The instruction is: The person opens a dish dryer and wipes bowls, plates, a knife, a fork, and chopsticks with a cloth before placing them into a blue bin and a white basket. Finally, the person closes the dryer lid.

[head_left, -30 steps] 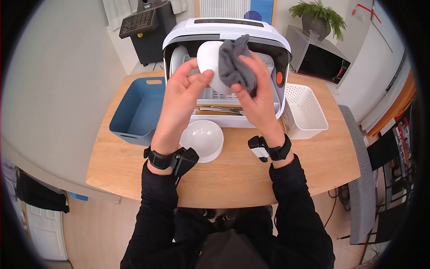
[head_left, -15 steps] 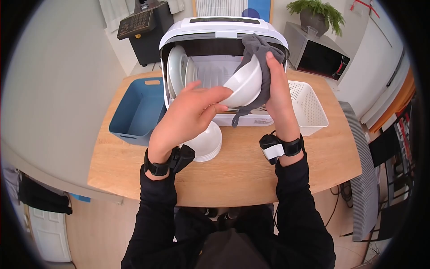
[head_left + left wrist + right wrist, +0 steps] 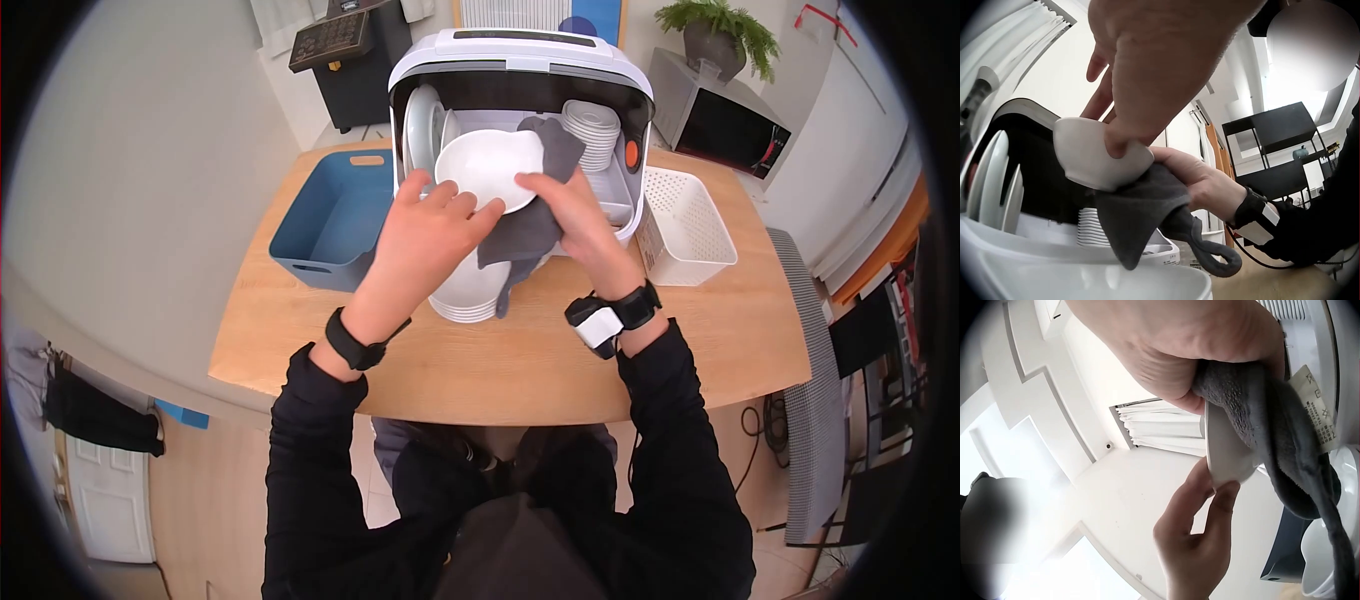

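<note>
Wiping, by the look of it: your left hand (image 3: 425, 235) pinches the bowl (image 3: 485, 165) above the stacked bowls (image 3: 466, 288), your right hand (image 3: 585, 222) clamps cloth (image 3: 525, 238) and rim together, though its covered fingers are hard to see. Keep both grips sure, turning the bowl through the cloth. Half a second ago it tipped sideways; now it opens upward!

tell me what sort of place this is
Probably a home kitchen or dining corner: there is an open white dish cabinet with plates inside, a microwave, and a stack of bowls on a wooden table.
</note>
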